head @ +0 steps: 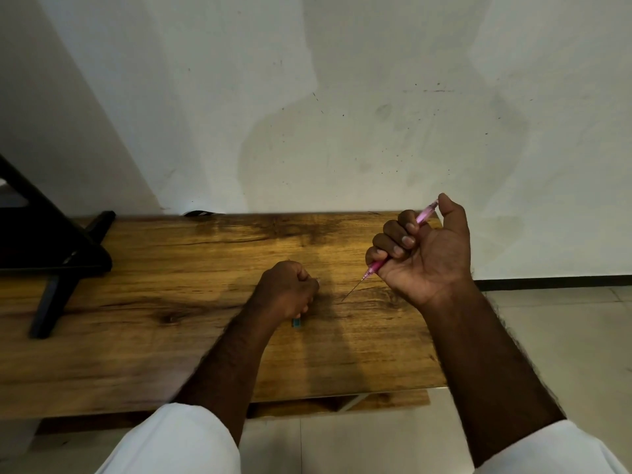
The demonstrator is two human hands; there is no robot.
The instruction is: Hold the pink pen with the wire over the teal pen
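A pale, scuffed wall (342,97) fills the top half of the view. Below it a wooden tabletop (154,319) w/ dark grain runs across the middle, its far edge against the wall. Light floor tiles (564,336) show to the right of the tabletop & below its near edge. A black angled stand (51,248) sits on the tabletop's far left, partly cut off by the frame edge.

Two bare forearms reach in from the bottom, each coming out of a white sleeve (178,443).

The right hand (424,251) is raised above the tabletop's right end, palm turned toward the camera. Its grip is clenched around a pink syringe-like tool (402,241): fingers curl over the barrel & the thumb rests near the top end. The tool is tilted, top end up & to the right, tip down & to the left. A thin needle (352,290) sticks out from the tip & points down-left toward the tabletop, between the two hands. Can't tell if the needle tip touches the wood.

The left hand (287,289) rests low on the tabletop near the middle, back of the hand up, grip clenched as a fist. A small teal object (297,323) pokes out from under it on the near side; the hand seems to hold it, but most of it is hidden, so what it is can't be told.

The hands are near each other but apart.
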